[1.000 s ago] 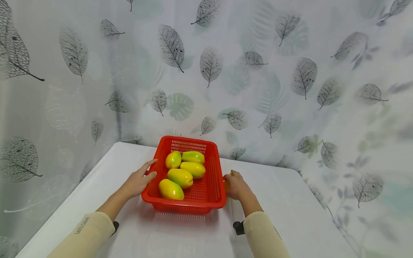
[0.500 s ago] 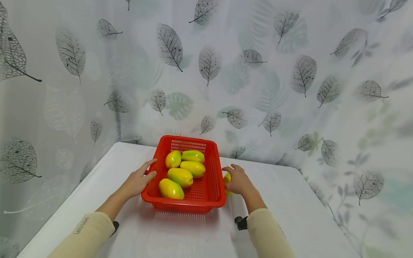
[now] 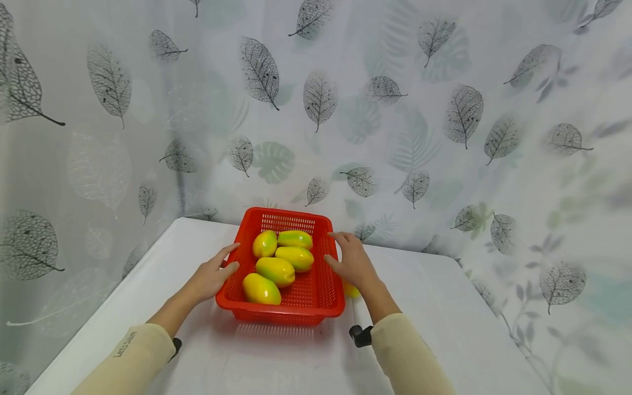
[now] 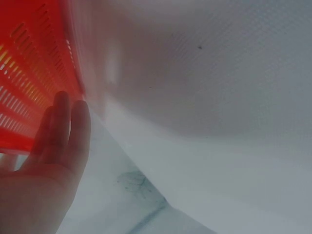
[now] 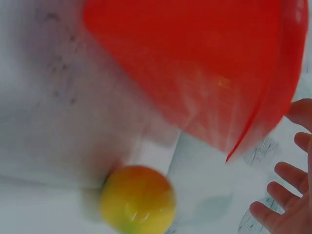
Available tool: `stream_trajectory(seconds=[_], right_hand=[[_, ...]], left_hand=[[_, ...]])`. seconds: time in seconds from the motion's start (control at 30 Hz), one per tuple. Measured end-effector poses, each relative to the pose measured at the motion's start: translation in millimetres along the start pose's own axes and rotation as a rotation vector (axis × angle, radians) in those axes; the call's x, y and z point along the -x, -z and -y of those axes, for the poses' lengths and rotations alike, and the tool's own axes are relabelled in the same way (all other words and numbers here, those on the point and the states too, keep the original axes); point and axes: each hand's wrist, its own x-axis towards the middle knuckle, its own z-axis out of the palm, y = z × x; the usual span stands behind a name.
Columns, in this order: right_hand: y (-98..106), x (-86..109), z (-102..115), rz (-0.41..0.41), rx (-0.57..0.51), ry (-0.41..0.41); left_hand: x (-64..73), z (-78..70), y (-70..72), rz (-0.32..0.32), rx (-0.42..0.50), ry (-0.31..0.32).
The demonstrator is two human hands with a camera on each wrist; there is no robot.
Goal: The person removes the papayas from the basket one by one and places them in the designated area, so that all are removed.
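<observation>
A red basket (image 3: 281, 312) stands upright on a white table (image 3: 444, 312), with a hand at each long side. The left hand (image 3: 209, 280) is at its left side, thumb and forefinger parted at the rim; in the left wrist view the other fingers lie nearly straight alongside the slotted outer wall, though whether they press on it cannot be told. The right hand (image 3: 353, 266) is spread at the opposite side, thumb and forefinger apart over the rim, and in the right wrist view the thumb tip meets the rim while the other fingers stand out loosely. Five yellow-green fruits (image 3: 275, 272) lie inside, grouped toward the left and back. One more fruit (image 5: 138, 200), yellow with an orange tinge, sits outside the basket on the right, partly hidden below the right hand in the head view. Cream sleeves (image 3: 128, 356) cover both forearms, and a leaf-printed curtain (image 3: 291, 192) hangs behind the table.
</observation>
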Motion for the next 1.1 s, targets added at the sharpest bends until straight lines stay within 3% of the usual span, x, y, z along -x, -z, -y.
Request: stream_trajectory(seconds=[0.3, 0.63, 1.1], right_hand=[[-7.6, -4.8, 49.5, 0.076, -0.024, 0.164], [-19.1, -1.9, 74.5, 0.198, 0.005, 0.193], [-34.1, -0.2, 87.3, 0.246, 0.022, 0.196]], left_hand=[[-1.6, 5.3, -1.1, -0.002, 0.01, 0.008], [-1.1, 5.7, -2.9, -0.007, 0.018, 0.012], [0.0, -0.1, -2.6, -0.01, 0.008, 0.007]])
